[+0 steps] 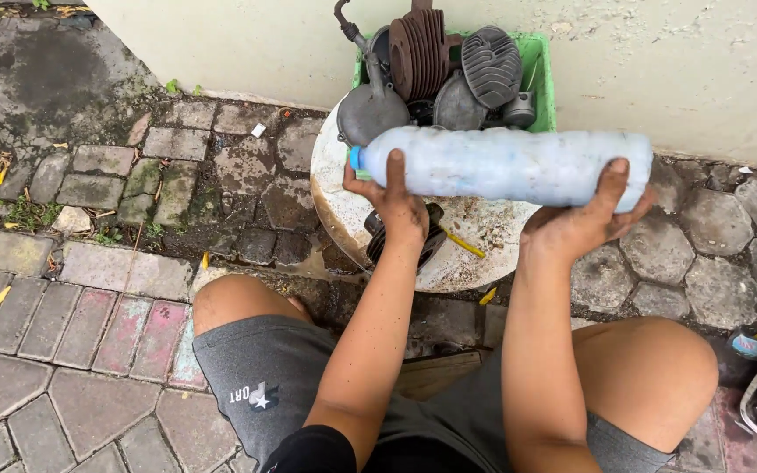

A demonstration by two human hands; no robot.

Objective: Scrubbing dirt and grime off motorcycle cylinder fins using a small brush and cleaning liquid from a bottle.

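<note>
Cloudy white plastic bottle (510, 165) with blue cap, lying sideways above round white basin (484, 254); green crate (541, 83) behind

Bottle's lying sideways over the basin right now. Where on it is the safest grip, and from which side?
Grip the plastic bottle on its wide ribbed body, not the narrow blue-capped neck, coming from below. It lies horizontal, cap to the left, above the white basin. The right hand cradles the base end and the left hand the neck end; the ribs probably help a dirty grip.
</note>
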